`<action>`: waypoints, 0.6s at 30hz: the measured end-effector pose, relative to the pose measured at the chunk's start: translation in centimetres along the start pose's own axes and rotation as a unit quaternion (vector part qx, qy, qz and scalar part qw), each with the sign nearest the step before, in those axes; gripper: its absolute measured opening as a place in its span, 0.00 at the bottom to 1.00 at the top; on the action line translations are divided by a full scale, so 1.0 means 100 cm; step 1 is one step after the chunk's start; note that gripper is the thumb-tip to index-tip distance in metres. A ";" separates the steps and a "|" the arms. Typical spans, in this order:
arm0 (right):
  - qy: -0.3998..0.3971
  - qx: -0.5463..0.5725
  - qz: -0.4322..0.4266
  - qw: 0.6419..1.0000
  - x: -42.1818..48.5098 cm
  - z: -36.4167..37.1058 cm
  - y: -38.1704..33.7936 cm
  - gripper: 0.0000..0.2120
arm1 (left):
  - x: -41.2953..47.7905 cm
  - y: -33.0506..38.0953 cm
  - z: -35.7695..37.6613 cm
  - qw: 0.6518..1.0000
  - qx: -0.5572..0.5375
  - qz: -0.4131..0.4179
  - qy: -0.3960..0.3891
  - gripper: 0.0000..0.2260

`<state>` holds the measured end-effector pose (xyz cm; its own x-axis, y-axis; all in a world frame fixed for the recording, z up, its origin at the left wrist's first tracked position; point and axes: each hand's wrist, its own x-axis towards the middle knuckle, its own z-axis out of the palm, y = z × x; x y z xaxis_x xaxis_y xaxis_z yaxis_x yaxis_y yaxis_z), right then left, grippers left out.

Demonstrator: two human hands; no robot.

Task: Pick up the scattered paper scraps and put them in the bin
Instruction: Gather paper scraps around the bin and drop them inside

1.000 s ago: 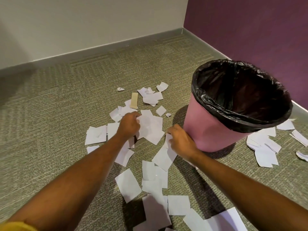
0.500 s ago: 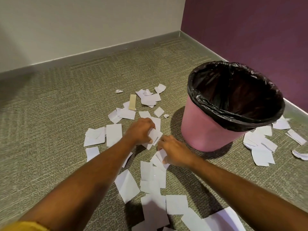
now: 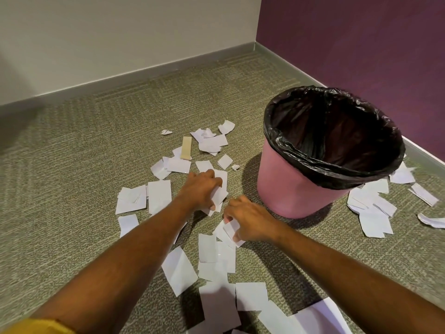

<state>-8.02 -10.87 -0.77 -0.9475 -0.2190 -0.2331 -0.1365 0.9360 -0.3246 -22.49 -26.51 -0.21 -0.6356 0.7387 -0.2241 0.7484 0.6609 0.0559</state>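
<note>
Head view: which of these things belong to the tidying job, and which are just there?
Job: white paper scraps on the carpet; pink bin with black liner; left hand and right hand, each gripping scraps; tan strip, likely a scrap too.
Just there: carpet; grey skirting board; white wall; purple wall.

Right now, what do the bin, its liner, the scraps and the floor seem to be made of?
Bin: likely plastic, smooth matte pink wall, evenly coloured.
Liner: thin black plastic film, glossy; it crinkles and folds over the rim.
Scraps: thin white paper, matte, with creases and curled edges.
Floor: carpet, probably low-pile; a woven olive pattern shows.
</note>
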 end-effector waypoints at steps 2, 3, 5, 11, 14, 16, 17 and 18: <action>0.003 0.004 0.000 1.000 -0.001 0.001 0.001 0.23 | 0.000 0.000 -0.002 1.000 -0.021 -0.009 0.001 0.29; 0.003 0.009 0.000 1.000 -0.001 0.002 0.001 0.24 | 0.000 -0.002 -0.003 0.999 -0.039 -0.016 0.002 0.28; 0.000 0.023 -0.001 1.000 -0.002 0.001 0.002 0.25 | 0.000 -0.006 -0.004 0.995 -0.099 -0.032 0.005 0.27; -0.022 0.022 0.004 1.000 0.002 -0.001 -0.001 0.35 | -0.005 -0.020 -0.007 0.967 -0.241 -0.070 0.037 0.23; -0.035 -0.010 0.001 0.999 0.002 -0.004 -0.002 0.36 | -0.012 -0.025 -0.012 0.959 -0.268 -0.080 0.049 0.21; -0.047 -0.032 0.011 0.998 0.002 -0.007 -0.004 0.35 | -0.016 -0.032 -0.013 0.952 -0.285 -0.092 0.057 0.20; -0.049 -0.042 0.018 0.998 0.001 -0.008 -0.006 0.33 | -0.018 -0.035 -0.014 0.948 -0.296 -0.097 0.061 0.19; -0.047 -0.050 0.028 0.997 0.001 -0.010 -0.007 0.31 | -0.020 -0.037 -0.016 0.944 -0.307 -0.102 0.064 0.19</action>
<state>-8.32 -11.29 0.32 -0.9236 -0.1865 -0.3348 -0.1169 0.9690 -0.2175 -24.33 -30.21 1.54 -0.8024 0.5711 -0.1734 0.3816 0.7142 0.5867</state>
